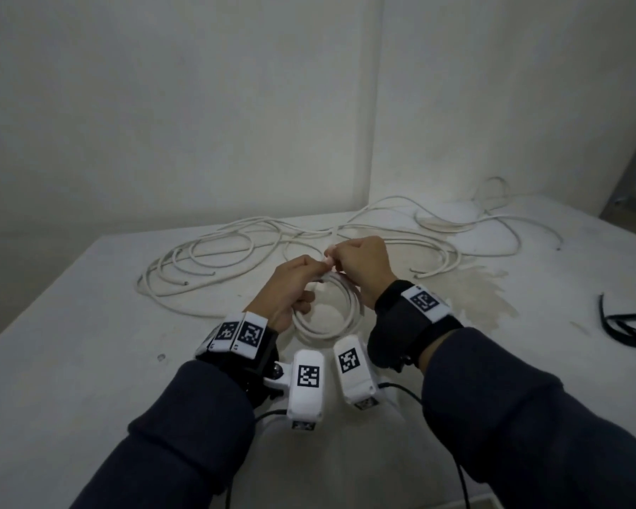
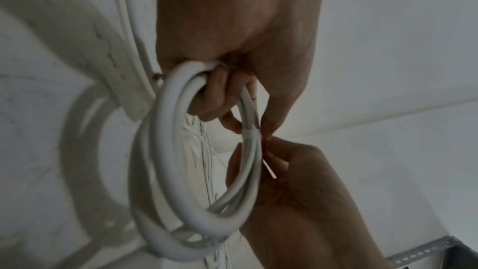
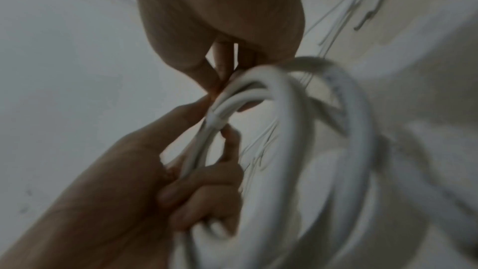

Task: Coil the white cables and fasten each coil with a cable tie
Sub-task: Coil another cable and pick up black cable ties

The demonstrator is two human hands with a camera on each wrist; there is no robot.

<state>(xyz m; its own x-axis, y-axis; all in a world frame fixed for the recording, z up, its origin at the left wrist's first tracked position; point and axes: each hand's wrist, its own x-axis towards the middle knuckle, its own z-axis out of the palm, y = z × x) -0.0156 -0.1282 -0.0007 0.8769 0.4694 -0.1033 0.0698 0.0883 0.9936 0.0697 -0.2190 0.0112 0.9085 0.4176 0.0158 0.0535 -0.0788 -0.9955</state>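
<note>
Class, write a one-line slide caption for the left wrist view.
Left hand grips a white cable coil while the right hand pinches at the cable tie around it.

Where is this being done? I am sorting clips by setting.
Probably a bare workroom or storage corner, not a home: a plain stained white table set against unfinished white walls, with perforated metal shelving at the edge.

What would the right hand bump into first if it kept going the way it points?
Probably the left hand: the right hand points left toward it, fingertips almost touching over the cable tie on the coil. Depth is unclear.
</note>
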